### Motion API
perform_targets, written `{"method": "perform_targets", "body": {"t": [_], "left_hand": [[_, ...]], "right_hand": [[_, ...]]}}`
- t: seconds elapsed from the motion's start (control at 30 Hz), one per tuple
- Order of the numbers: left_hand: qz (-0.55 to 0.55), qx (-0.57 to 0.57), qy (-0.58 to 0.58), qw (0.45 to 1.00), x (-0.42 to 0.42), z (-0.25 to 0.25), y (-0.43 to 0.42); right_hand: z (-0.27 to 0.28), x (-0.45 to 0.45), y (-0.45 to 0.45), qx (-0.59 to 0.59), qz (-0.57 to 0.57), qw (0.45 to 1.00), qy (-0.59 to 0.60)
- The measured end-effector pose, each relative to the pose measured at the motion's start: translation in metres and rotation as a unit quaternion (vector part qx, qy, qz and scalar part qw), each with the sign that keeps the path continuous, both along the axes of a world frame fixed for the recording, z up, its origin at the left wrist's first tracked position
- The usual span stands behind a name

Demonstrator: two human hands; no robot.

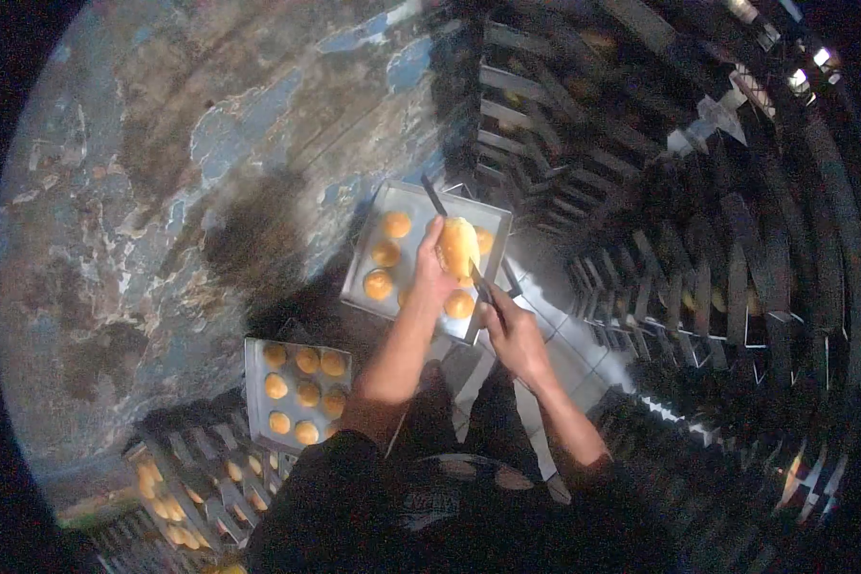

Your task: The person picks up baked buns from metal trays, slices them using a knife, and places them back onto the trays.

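My left hand [434, 279] is closed round a golden bread roll [460, 247], holding it above a metal baking tray [363, 300]. My right hand [514, 337] grips a dark knife [481, 279] at the roll's near end. Beyond the roll's far end sticks out a dark strip that looks like the blade's other end. Whether the blade runs through the roll or behind it I cannot tell. On the tray lie several round buns [385, 253], spaced apart; my hands and the roll partly hide some.
A second tray [252, 383] of several buns sits lower left, partly behind my left arm. Dark racks [536, 143] rise at the right, and another rack [215, 488] with buns stands lower left. A peeling wall [163, 172] fills the left; tiled floor [576, 356] shows below.
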State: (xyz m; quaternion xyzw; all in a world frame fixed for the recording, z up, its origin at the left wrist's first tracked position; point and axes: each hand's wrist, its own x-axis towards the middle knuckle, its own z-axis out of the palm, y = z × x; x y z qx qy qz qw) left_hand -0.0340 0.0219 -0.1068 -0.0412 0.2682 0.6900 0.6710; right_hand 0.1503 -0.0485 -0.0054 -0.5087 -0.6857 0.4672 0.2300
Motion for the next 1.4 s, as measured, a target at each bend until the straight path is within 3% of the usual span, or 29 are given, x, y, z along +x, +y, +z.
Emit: {"method": "perform_targets", "body": {"t": [0.07,0.13,0.17,0.2,0.3,0.43,0.6,0.77,0.83,1.07,1.1,1.13,1.23,1.27,1.3,1.33,1.37,1.4], "left_hand": [[-0.003,-0.003,-0.024,1.0,-0.018,-0.009,0.004],[0.026,0.02,-0.028,0.999,-0.033,-0.026,0.006],[0.028,0.019,-0.02,0.999,-0.035,-0.031,0.003],[0.03,0.014,-0.022,0.999,-0.03,-0.028,-0.003],[0.043,-0.007,0.002,0.999,0.007,-0.031,-0.009],[0.04,-0.052,-0.008,0.998,0.008,-0.046,-0.012],[0.043,-0.037,-0.005,0.998,-0.026,-0.08,-0.008],[0.047,-0.131,0.04,0.989,0.007,-0.076,-0.016],[0.041,-0.131,0.033,0.99,0.002,-0.095,-0.016],[0.035,-0.177,0.05,0.982,-0.039,-0.156,-0.004],[0.073,-0.12,0.047,0.989,-0.055,-0.226,-0.002],[0.073,-0.127,0.045,0.988,-0.066,-0.251,0.0],[0.1,-0.147,0.099,0.979,-0.097,-0.316,-0.004],[0.047,-0.093,0.348,0.932,-0.118,-0.351,-0.017],[-0.012,-0.03,0.571,0.82,-0.134,-0.384,-0.03],[-0.054,0.002,0.666,0.744,-0.129,-0.396,-0.034],[-0.079,0.036,0.75,0.656,-0.125,-0.408,-0.038],[0.008,-0.021,0.7,0.714,-0.108,-0.396,-0.029]], "right_hand": [[-0.003,0.013,-0.013,-0.038,0.028,0.996,-0.072],[-0.012,0.028,-0.037,0.011,0.032,0.998,-0.048],[-0.035,0.033,-0.046,0.099,0.029,0.994,-0.034],[-0.043,0.03,-0.044,0.093,0.031,0.995,-0.035],[-0.042,0.004,-0.019,-0.082,-0.006,0.996,-0.032],[-0.075,-0.013,0.005,-0.007,0.004,1.0,0.012],[-0.101,0.014,-0.038,-0.022,0.013,0.999,-0.028],[-0.122,-0.02,-0.002,-0.081,-0.014,0.994,-0.071],[-0.141,-0.034,0.013,-0.082,0.004,0.995,0.048],[-0.236,0.017,-0.05,-0.12,0.025,0.991,-0.056],[-0.251,0.033,-0.072,-0.21,-0.03,0.977,0.03],[-0.255,0.05,-0.091,-0.261,-0.047,0.963,0.048],[-0.266,0.103,-0.133,-0.326,-0.047,0.944,0.008],[-0.275,0.117,-0.144,-0.311,-0.026,0.949,-0.053],[-0.284,0.128,-0.156,-0.296,-0.004,0.948,-0.114],[-0.294,0.136,-0.17,-0.303,-0.007,0.946,-0.117],[-0.305,0.144,-0.183,-0.358,-0.107,0.922,0.1],[-0.305,0.148,-0.182,-0.376,-0.159,0.889,0.206]]}}
